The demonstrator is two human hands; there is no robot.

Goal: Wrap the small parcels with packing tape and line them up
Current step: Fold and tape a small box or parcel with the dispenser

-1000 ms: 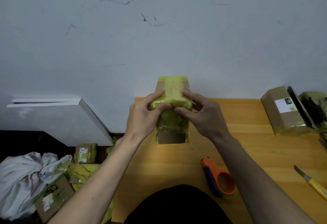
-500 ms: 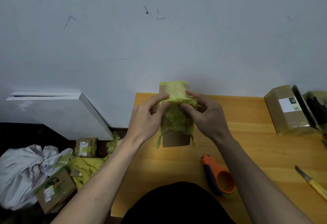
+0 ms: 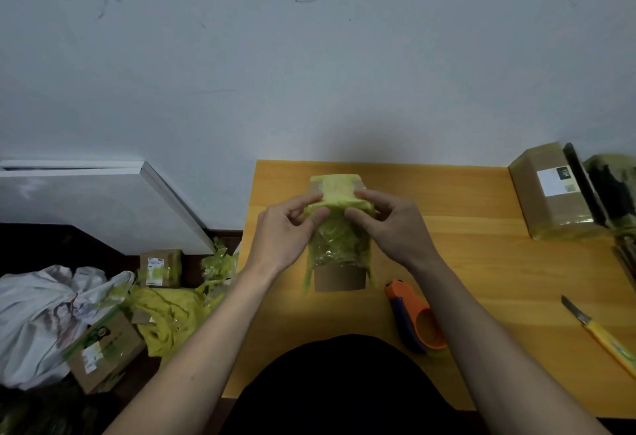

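My left hand (image 3: 287, 228) and right hand (image 3: 389, 224) now pinch the parcel (image 3: 339, 228) lower than a second ago, just above the tabletop (image 3: 464, 262) near its far left edge. I judge wrapping nearly complete. Crinkled yellow tape covers it; the near end shows bare cardboard.
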